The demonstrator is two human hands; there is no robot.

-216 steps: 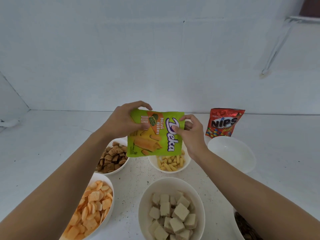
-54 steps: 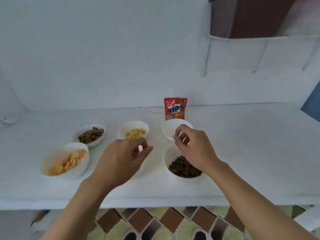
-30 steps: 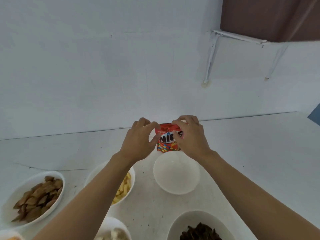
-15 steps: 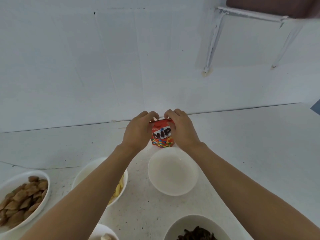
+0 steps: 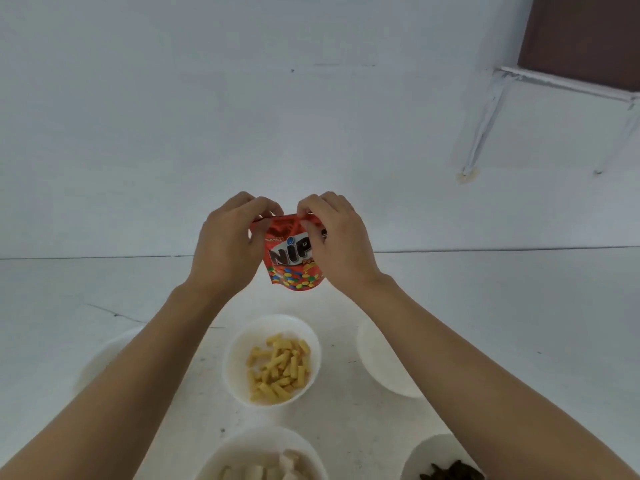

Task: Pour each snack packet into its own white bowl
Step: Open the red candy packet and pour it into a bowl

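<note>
Now the left hand (image 5: 225, 251) and right hand (image 5: 341, 244) each pinch the top of the red packet (image 5: 294, 268). Tearing it slowly, over the empty bowl (image 5: 376, 358), should stop spills.

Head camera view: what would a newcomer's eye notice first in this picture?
The red NIPS packet stands out most. It is held up in the middle of the view against the white wall, and the left hand and the right hand pinch its top edge. Below it, on the white counter, a white bowl holds yellow stick snacks.
</note>
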